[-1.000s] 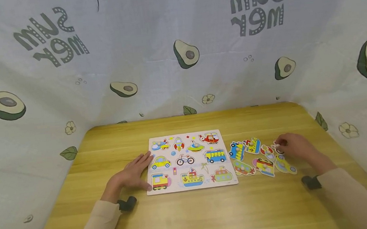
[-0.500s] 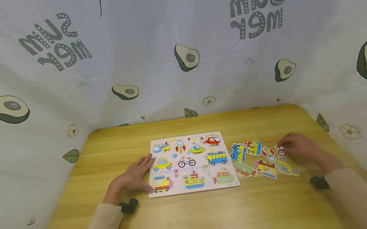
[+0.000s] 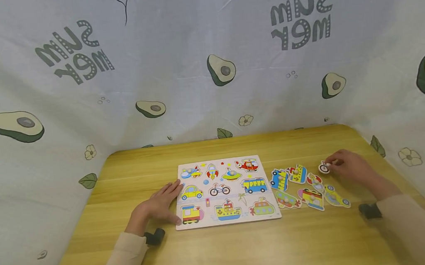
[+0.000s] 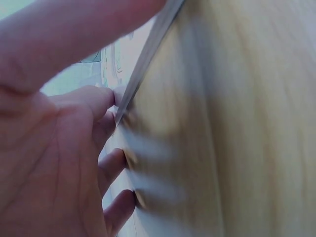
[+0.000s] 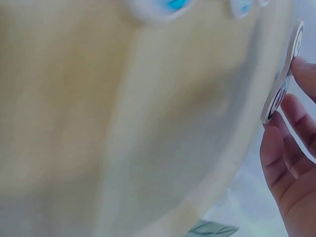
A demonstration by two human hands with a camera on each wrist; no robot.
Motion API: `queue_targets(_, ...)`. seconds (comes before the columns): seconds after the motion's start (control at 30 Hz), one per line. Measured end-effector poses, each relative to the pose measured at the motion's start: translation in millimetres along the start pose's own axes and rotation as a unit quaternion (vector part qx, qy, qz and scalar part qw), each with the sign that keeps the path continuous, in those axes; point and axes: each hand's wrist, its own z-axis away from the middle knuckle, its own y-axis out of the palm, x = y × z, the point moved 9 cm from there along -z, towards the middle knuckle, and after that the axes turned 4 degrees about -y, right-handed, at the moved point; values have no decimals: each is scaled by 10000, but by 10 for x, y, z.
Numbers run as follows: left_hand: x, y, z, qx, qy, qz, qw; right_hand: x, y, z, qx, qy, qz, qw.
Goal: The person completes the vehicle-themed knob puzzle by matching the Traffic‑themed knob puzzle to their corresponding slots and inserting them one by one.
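Note:
A vehicle puzzle board [image 3: 210, 223] lies flat on the table. My left hand [image 3: 158, 205] rests at its left edge with fingers spread, the thumb at the lower left corner. In the left wrist view the fingertips touch near the board's side [image 4: 150, 52]. Over on the right, my right hand [image 3: 352, 171] pinches a bicycle puzzle piece [image 3: 324, 167] between thumb and fingers. The right wrist view shows that bicycle piece [image 5: 276, 101] standing on edge, raised off the table. Part of it is hidden by the fingers in the head view.
Between board and right hand lie loose knobbed pieces: a bus [image 3: 279, 180], a ship [image 3: 297, 174], a rocket [image 3: 315, 182], a submarine [image 3: 288, 199], a train [image 3: 311, 199] and a car [image 3: 336, 197]. A printed cloth [image 3: 193, 121] hangs behind the table [image 3: 244, 250].
My right hand has picked up the bicycle piece, which now sits clear of the car piece. The left hand stays at the board's edge. The head view has shifted slightly.

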Motion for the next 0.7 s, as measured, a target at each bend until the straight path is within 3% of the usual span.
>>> queue_targets(0.27, -63, -36, -82, -39, 110, -178, 9998, 649, -250, -219, -710, -608, 10, 9956)
queue_targets(0.47, -43, -23, -71, -13, 104, -118, 9999, 1266, -27, -513, -333, -872, -428, 9947)
queue_targets(0.7, -50, 39, 10, -77, 181, -107, 9998, 2057, 217, -719, -98, -1567, -809, 9843)
